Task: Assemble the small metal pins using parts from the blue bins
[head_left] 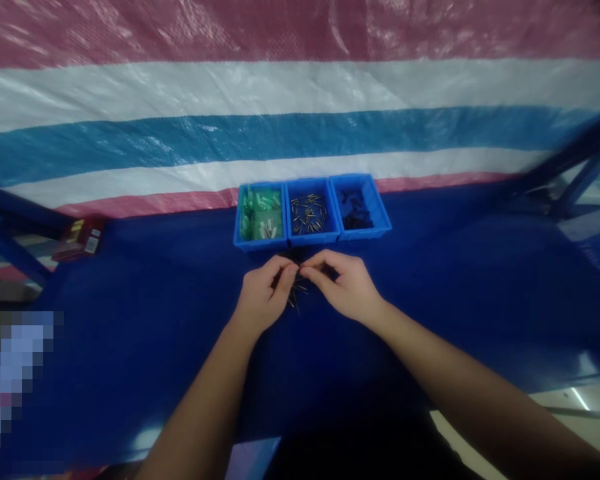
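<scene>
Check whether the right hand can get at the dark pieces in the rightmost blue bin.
Probably yes: the dark pieces lie in an open-topped bin beyond the right hand, with nothing visible between. The hand looks pinched shut, though, so may need opening first.

We count one left hand (266, 288), one right hand (349, 285) and, just past them, three blue bins (314, 238) (the thin pins (309, 215) in the middle one are too many for us to count). Well left of the left hand sits one red box (79, 239).
</scene>
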Action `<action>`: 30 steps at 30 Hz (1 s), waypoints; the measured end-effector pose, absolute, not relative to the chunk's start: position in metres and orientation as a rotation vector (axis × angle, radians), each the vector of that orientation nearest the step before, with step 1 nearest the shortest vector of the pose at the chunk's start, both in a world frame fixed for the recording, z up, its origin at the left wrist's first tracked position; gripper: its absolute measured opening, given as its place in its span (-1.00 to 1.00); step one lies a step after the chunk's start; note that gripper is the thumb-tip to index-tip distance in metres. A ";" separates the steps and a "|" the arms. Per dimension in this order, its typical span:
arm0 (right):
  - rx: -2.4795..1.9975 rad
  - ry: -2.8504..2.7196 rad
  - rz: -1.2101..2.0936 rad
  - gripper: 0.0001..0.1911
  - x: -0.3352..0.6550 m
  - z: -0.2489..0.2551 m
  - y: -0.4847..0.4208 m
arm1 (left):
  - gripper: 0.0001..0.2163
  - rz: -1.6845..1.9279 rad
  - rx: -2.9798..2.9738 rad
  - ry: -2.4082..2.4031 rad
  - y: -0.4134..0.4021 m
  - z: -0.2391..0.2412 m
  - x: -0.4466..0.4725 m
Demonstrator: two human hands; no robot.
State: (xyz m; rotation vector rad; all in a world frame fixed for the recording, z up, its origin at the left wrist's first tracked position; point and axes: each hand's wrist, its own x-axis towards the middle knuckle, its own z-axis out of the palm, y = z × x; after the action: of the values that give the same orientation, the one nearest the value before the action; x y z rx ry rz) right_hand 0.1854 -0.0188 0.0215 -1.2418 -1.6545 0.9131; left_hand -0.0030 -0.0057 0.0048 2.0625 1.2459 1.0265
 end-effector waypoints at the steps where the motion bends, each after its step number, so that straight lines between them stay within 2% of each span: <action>1: -1.249 -1.660 0.917 -0.89 0.186 0.022 -0.019 | -0.79 1.027 2.060 1.240 -0.006 0.005 -0.003; 8: -1.317 -1.701 0.961 -0.60 0.187 0.025 -0.019 | -0.79 1.052 2.059 1.234 -0.007 0.003 -0.003; 13: -1.222 -1.580 0.957 -0.87 0.183 0.023 -0.019 | -0.82 1.066 2.068 1.252 -0.006 0.004 -0.003; 20: -1.109 -1.346 1.240 -0.85 0.184 0.021 -0.016 | -0.83 1.077 2.071 1.239 -0.005 0.003 -0.004; 25: -1.155 -1.479 1.001 -0.93 0.185 0.021 -0.015 | -0.84 1.076 2.096 1.216 -0.005 0.003 -0.003; 30: -1.191 -1.538 0.968 -0.93 0.185 0.021 -0.015 | -0.84 1.061 2.099 1.191 -0.005 0.003 -0.003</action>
State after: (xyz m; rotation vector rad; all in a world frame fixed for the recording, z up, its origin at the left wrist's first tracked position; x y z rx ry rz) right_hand 0.1847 -0.0149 0.0206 -1.1908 -1.5383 0.9678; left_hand -0.0032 -0.0053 0.0035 2.0994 1.1912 1.0613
